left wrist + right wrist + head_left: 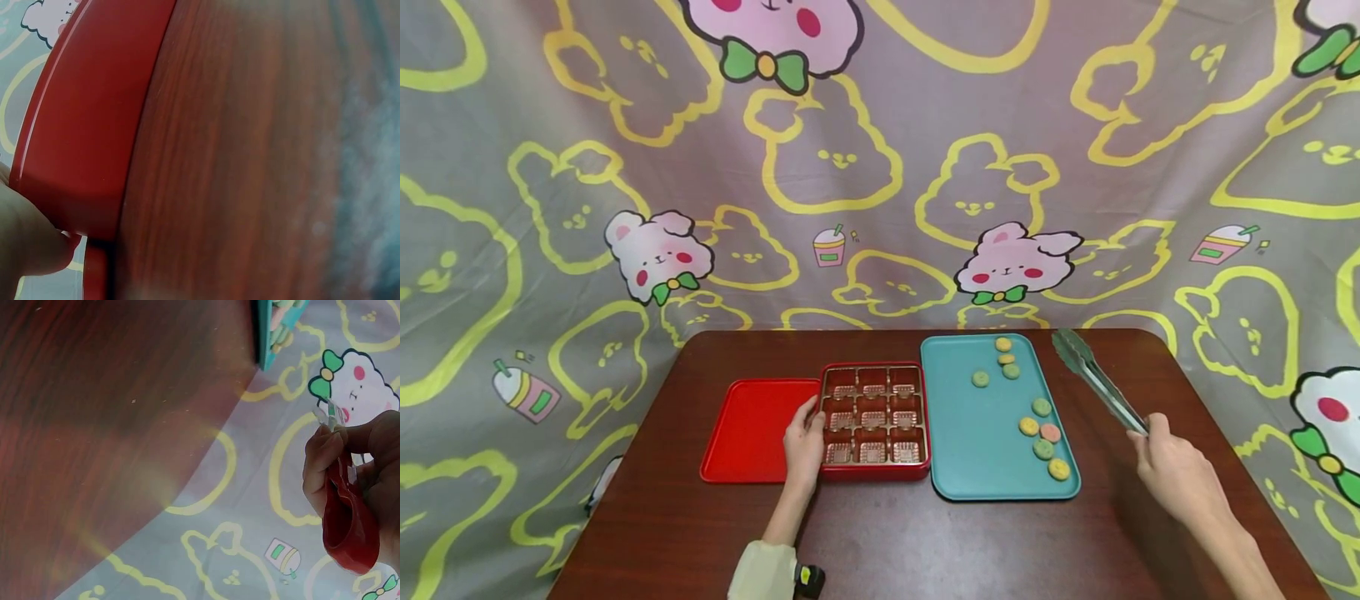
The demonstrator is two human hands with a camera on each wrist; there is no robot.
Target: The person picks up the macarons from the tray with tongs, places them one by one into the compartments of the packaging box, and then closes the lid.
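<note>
My left hand (805, 442) holds the left edge of a red box (874, 477) with a gold insert divided into several compartments, which look bare. The left wrist view shows the thumb (37, 244) by the corner of the box's red side wall (94, 125); the other fingers are mostly hidden there. Over on the right, my right hand (1183, 471) grips metal tongs (1101, 385) raised above the table, tips pointing away and to the left. Their red handle end (350, 540) sticks out below the fingers in the right wrist view. Nothing shows between the tong tips.
A blue tray (977, 450) against the box's right side carries several yellow, green and pink round cookies (1028, 426), mostly along its right side. Left of the box lies a flat red lid or tray (752, 433). A patterned cloth (880, 192) hangs behind the brown table (895, 542).
</note>
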